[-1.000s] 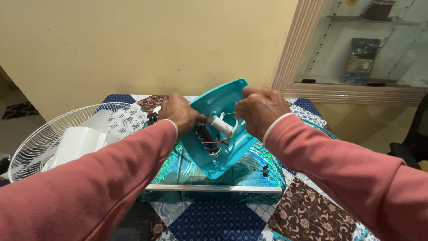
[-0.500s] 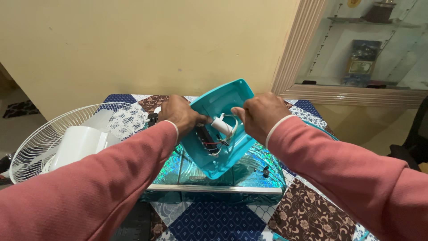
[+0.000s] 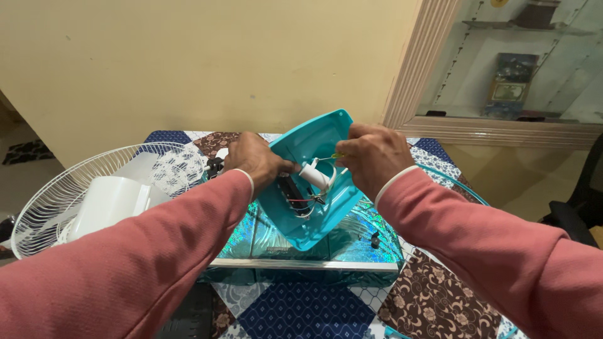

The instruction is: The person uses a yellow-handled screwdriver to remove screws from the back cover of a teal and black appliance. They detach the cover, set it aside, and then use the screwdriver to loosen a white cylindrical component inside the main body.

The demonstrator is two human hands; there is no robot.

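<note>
Teal housing (image 3: 314, 188) held tilted above the bench (image 3: 301, 314), open side up toward the camera, between both hands. Left hand (image 3: 254, 160) on the housing's left edge, grip clamped on the rim, thumb reaching inside. Right hand (image 3: 370, 154) at the upper right edge, fingers pinched together on thin wires (image 3: 336, 157) beside a white cylinder (image 3: 314, 177) inside the shell. Dark part (image 3: 290, 193) with red and white leads lower in the cavity. Below the housing, a shiny blue-green box (image 3: 301, 248) with a metal strip along its front edge, resting on a patchwork cloth (image 3: 433, 301) of blue, brown and white squares. Small black piece (image 3: 374, 238) on the box, right of the housing. White fan guard (image 3: 107, 188) lying to the left, a white blade (image 3: 110, 204) inside it. Teal ring (image 3: 458, 185) partly hidden behind the right sleeve. Both sleeves pink.
</note>
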